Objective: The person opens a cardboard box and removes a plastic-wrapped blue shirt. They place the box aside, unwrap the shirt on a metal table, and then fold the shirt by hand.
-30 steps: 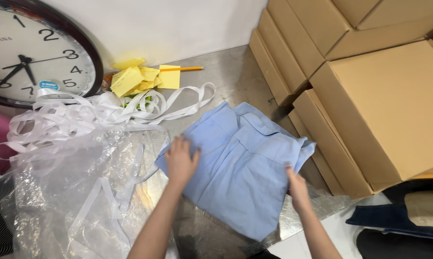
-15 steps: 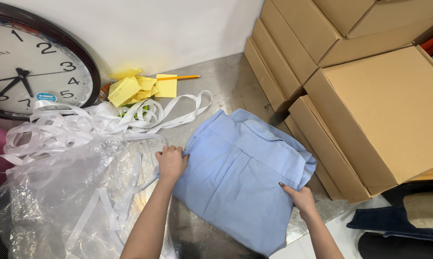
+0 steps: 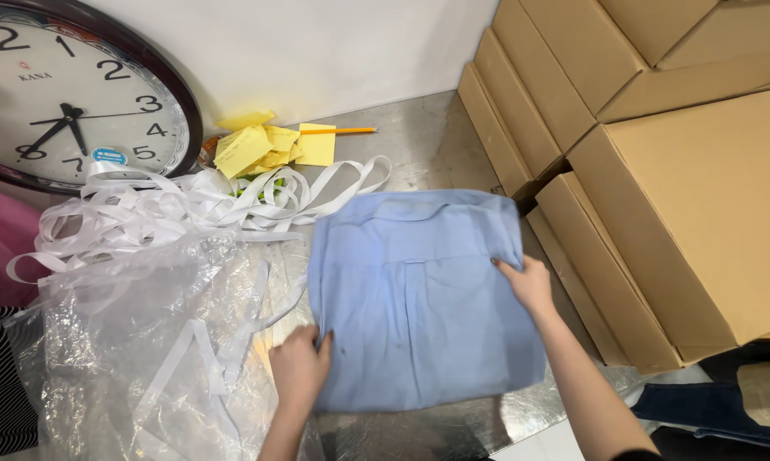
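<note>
At far left a round wall clock (image 3: 56,90) leans against the white wall, above a heap of clear plastic bags (image 3: 137,341) and loose white strips (image 3: 172,209) on the steel table (image 3: 423,141). Yellow notes (image 3: 270,147) and a pencil (image 3: 338,131) lie near the wall.

The left hand (image 3: 300,367) grips the lower left edge of the light blue shirt (image 3: 419,299), fingers curled shut over the cloth; half a second ago it rested higher on that edge. The shirt lies back up, flat on the table between bags and boxes. It was rumpled and angled earlier; it is now squared into a neat rectangle, sleeves tucked under.

The right hand (image 3: 528,283) pinches the shirt's right edge, fingers closed on the fabric, having moved up from the lower corner. Stacked cardboard boxes (image 3: 684,213) fill the right side.
</note>
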